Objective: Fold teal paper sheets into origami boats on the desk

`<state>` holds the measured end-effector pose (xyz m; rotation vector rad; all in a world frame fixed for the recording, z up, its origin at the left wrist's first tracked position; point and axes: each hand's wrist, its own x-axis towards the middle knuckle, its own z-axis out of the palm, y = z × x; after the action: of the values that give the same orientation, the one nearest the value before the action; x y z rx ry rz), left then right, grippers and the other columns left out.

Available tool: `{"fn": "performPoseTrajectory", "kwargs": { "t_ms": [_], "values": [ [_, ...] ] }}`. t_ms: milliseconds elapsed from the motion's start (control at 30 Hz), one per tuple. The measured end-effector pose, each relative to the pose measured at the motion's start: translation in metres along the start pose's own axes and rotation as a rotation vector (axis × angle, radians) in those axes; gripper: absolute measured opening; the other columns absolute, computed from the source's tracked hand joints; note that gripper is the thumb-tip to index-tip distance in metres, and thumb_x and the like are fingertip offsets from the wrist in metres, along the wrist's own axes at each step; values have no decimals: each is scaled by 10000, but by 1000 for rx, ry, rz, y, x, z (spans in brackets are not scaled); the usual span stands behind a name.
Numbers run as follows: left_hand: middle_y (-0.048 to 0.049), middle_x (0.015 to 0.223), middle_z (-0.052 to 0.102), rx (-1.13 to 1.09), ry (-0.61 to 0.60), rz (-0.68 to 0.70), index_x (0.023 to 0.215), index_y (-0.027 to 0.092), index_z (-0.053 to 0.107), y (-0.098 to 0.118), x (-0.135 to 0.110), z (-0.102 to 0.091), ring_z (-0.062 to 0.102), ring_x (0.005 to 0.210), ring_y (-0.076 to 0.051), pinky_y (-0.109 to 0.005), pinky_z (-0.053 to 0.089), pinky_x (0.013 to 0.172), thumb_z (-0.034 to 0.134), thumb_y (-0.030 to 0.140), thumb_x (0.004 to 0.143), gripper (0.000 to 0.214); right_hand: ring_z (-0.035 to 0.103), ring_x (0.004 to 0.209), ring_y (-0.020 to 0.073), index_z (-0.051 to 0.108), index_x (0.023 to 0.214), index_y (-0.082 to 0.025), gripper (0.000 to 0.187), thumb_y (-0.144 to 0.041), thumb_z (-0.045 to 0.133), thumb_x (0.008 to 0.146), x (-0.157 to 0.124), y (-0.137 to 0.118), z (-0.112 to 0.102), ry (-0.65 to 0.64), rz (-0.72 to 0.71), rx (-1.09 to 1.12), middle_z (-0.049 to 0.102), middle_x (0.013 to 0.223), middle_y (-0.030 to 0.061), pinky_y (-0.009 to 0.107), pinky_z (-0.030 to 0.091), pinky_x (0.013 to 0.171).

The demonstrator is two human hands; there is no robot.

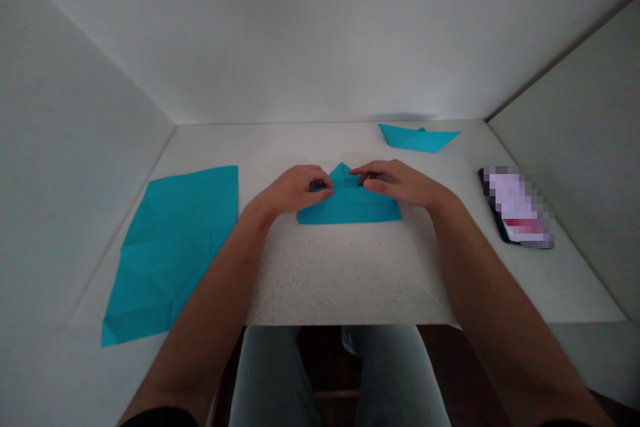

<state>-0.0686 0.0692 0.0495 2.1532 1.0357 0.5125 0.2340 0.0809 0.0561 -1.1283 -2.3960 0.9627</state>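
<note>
A partly folded blue paper [350, 208] lies on the white table [350, 273] in front of me, with a pointed top and a flat lower band. My left hand [293, 190] rests on its upper left part, fingers curled and pressing the paper down. My right hand [397, 183] lies on its upper right part, fingers pressed together on the fold. The fingertips of both hands nearly meet at the paper's peak.
A creased flat blue sheet [173, 247] lies at the left of the table. A finished blue paper boat [417, 138] sits at the far right. A phone [517, 208] lies near the right wall. White walls enclose the table on three sides.
</note>
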Motion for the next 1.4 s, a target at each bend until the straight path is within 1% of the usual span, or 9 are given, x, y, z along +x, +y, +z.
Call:
{"fn": "performPoseTrajectory", "kwargs": {
  "t_ms": [133,233,367,500,667,867,1033,1267,1400],
  "values": [
    [-56,1056,762,73,78,-20,1080,261,772,-3,3,5,705,881,-216,-371,564,840,775,370,880,227,715,1056,326,728,1435,-302,730,-742,784,855,-6,-3,-4,34,2,9,775,1242,110,481,565,945],
    [-72,1133,729,174,91,3,1119,261,755,-3,5,9,696,968,-236,-389,546,904,835,403,862,304,677,1100,357,714,1432,-280,757,-768,767,856,3,-7,12,127,-48,-184,734,1245,142,522,520,1003],
    [-81,1181,704,281,104,-45,1145,251,730,-4,4,8,666,1115,-289,-452,467,1048,911,505,812,457,593,1243,426,619,1536,-281,843,-802,713,881,12,-6,35,146,-28,-404,637,1362,186,602,439,1085],
    [-90,1247,672,332,75,-128,1133,244,717,-10,-2,-3,626,1195,-330,-508,381,1124,974,600,701,615,547,1299,470,585,1556,-296,932,-824,777,812,6,16,29,171,98,-464,571,1400,197,639,436,1082],
    [-103,1325,629,337,34,-195,1140,244,720,-16,-10,-18,579,1283,-370,-540,338,1171,991,630,631,694,562,1293,463,703,1346,-292,768,-774,848,767,-9,42,0,139,196,-414,585,1335,166,653,444,1081],
    [-79,1323,646,289,-37,-158,1107,282,751,-13,-11,-18,568,1314,-365,-535,350,1176,948,590,700,546,617,1214,419,785,1083,-267,510,-710,799,830,-12,35,-10,51,160,-352,656,1249,137,617,446,1062],
    [-81,1308,660,269,-43,-163,1094,278,746,-13,-9,-15,569,1317,-367,-541,360,1174,936,577,715,519,674,1056,354,777,1107,-249,501,-665,804,829,-10,26,-10,18,171,-284,690,1191,118,580,465,1043],
    [-102,1449,583,269,-1,-219,1373,275,649,-4,-7,-10,589,1284,-363,-552,331,1213,970,624,638,875,681,1034,316,791,1095,-245,514,-637,859,769,-4,16,-3,-9,163,-155,669,1236,117,509,524,1005],
    [-98,1451,582,264,-4,-192,1333,289,665,-1,-5,-6,559,1335,-377,-554,320,1215,961,625,656,811,683,1011,308,787,1033,-250,470,-618,864,752,-4,12,-3,-21,173,-103,685,1195,106,481,539,968]
  ]
}}
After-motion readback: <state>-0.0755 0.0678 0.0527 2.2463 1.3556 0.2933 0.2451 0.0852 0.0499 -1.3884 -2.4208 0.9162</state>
